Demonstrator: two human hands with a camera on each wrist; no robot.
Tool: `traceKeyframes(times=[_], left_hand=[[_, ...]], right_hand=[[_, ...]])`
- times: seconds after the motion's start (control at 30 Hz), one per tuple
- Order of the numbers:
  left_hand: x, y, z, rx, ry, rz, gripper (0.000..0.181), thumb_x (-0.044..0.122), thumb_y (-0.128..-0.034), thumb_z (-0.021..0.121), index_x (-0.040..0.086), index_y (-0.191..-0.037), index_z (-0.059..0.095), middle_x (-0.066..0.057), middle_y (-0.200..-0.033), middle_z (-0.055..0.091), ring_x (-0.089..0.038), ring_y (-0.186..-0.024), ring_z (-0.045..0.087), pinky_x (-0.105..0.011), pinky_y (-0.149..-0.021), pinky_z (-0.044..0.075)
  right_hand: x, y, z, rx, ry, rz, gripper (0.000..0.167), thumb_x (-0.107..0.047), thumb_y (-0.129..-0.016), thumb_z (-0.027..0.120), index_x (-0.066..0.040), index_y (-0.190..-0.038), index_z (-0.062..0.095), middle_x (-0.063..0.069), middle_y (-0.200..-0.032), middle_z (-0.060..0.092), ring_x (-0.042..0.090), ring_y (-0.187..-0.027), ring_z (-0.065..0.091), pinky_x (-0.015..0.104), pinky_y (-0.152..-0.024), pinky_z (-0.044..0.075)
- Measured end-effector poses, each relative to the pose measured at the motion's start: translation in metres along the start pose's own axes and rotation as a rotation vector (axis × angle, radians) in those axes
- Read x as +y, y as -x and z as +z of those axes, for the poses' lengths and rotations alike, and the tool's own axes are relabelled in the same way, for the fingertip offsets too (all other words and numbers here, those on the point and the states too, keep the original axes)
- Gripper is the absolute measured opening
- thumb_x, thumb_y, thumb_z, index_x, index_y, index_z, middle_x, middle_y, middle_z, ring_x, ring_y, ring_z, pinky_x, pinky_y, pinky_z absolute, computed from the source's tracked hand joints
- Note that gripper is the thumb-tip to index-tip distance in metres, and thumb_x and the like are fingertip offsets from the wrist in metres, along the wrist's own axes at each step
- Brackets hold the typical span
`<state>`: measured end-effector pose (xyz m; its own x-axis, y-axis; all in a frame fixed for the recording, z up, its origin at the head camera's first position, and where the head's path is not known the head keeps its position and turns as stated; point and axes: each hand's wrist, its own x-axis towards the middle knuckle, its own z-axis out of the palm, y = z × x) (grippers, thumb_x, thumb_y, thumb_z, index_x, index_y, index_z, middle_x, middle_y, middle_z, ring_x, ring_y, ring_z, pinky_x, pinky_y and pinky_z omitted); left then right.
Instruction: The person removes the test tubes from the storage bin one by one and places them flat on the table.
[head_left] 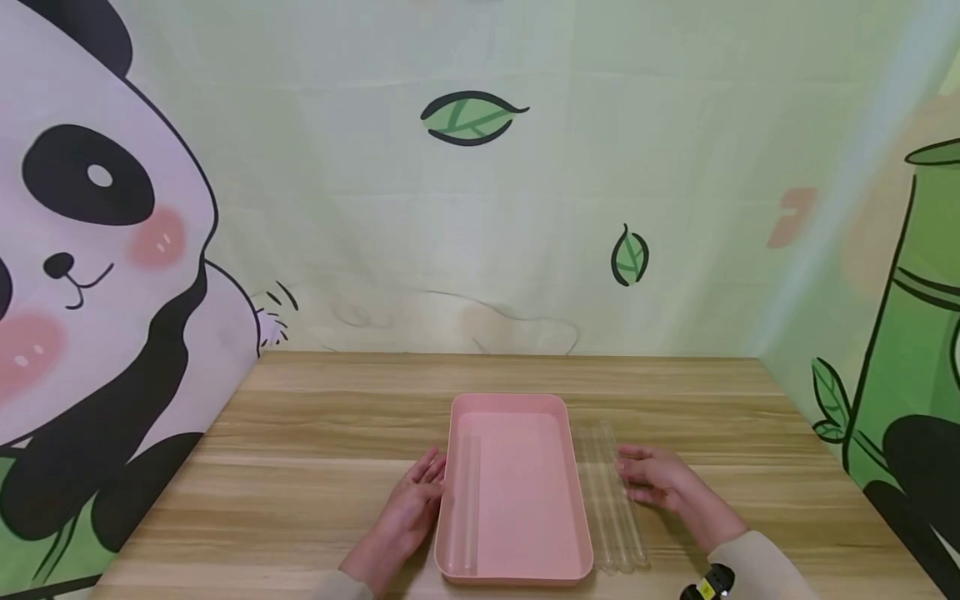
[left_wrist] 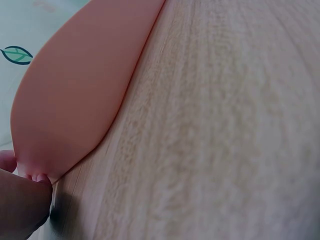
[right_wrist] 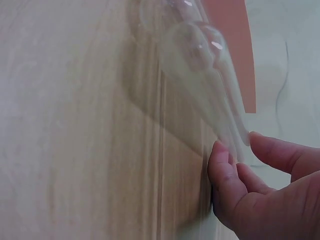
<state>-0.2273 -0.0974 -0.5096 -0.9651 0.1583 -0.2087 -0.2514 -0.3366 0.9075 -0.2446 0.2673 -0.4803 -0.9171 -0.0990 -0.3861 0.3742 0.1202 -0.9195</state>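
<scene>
A pink rectangular tray (head_left: 532,483) lies on the table with two clear test tubes (head_left: 469,500) along its left side. My left hand (head_left: 408,508) touches the tray's left wall with mostly straight fingers; the left wrist view shows its fingertips (left_wrist: 42,178) against the pink wall (left_wrist: 75,90). Several more clear tubes (head_left: 609,500) lie side by side just right of the tray. My right hand (head_left: 663,479) is at the outermost of these. In the right wrist view, thumb and fingers pinch that clear test tube (right_wrist: 200,70) from both sides, its rounded end toward the camera.
The wooden table (head_left: 315,467) runs back to a cloth backdrop (head_left: 360,208) printed with a panda, leaves and bamboo. A black object with a yellow label (head_left: 707,585) is at the right wrist, by the light sleeve (head_left: 757,567).
</scene>
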Motion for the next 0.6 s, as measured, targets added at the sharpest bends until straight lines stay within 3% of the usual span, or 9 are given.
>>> traceKeyframes(times=[0.17, 0.27, 0.4, 0.5, 0.6], left_hand=[[0.0001, 0.0002, -0.0003, -0.003, -0.005, 0.000, 0.071, -0.011, -0.0979, 0.039, -0.007, -0.161, 0.007, -0.034, -0.167, 0.011, -0.047, -0.158, 0.013, -0.042, -0.130, 0.024], [0.0006, 0.0007, -0.0002, -0.005, -0.003, 0.000, 0.071, -0.011, -0.0976, 0.039, -0.007, -0.161, 0.007, -0.035, -0.167, 0.011, -0.046, -0.158, 0.014, -0.038, -0.129, 0.028], [0.0004, 0.0007, -0.0004, -0.002, 0.001, -0.002, 0.072, -0.011, -0.0973, 0.040, -0.006, -0.161, 0.007, -0.035, -0.167, 0.011, -0.046, -0.158, 0.014, -0.031, -0.125, 0.035], [0.0000, 0.0006, -0.0006, 0.006, 0.001, -0.008, 0.072, -0.011, -0.0975, 0.041, -0.006, -0.161, 0.007, -0.034, -0.167, 0.012, -0.046, -0.158, 0.014, -0.026, -0.120, 0.039], [-0.0004, 0.0006, -0.0007, 0.009, -0.002, -0.011, 0.072, -0.011, -0.0979, 0.041, -0.006, -0.161, 0.008, -0.034, -0.167, 0.012, -0.046, -0.158, 0.015, -0.029, -0.123, 0.037]], right_hand=[[-0.0007, 0.0008, 0.0018, 0.033, 0.041, 0.005, 0.060, -0.002, -0.099, 0.057, 0.015, -0.150, 0.031, -0.006, -0.097, 0.070, 0.002, -0.080, 0.062, 0.022, -0.069, 0.060], [-0.0017, 0.0011, 0.0034, 0.050, 0.078, -0.002, 0.058, -0.002, -0.100, 0.057, 0.015, -0.150, 0.033, 0.012, -0.109, 0.072, 0.003, -0.084, 0.062, 0.024, -0.072, 0.061], [-0.0012, 0.0003, 0.0054, 0.066, 0.122, -0.016, 0.057, -0.003, -0.100, 0.057, 0.016, -0.149, 0.034, 0.032, -0.130, 0.061, 0.003, -0.088, 0.062, 0.026, -0.075, 0.061], [0.0000, -0.0006, 0.0066, 0.079, 0.137, -0.022, 0.057, -0.003, -0.099, 0.058, 0.017, -0.147, 0.035, 0.034, -0.133, 0.059, 0.004, -0.089, 0.062, 0.027, -0.075, 0.061], [0.0008, -0.0008, 0.0081, 0.092, 0.145, -0.030, 0.056, -0.002, -0.098, 0.058, 0.018, -0.146, 0.036, 0.034, -0.131, 0.059, 0.004, -0.090, 0.062, 0.027, -0.074, 0.061]])
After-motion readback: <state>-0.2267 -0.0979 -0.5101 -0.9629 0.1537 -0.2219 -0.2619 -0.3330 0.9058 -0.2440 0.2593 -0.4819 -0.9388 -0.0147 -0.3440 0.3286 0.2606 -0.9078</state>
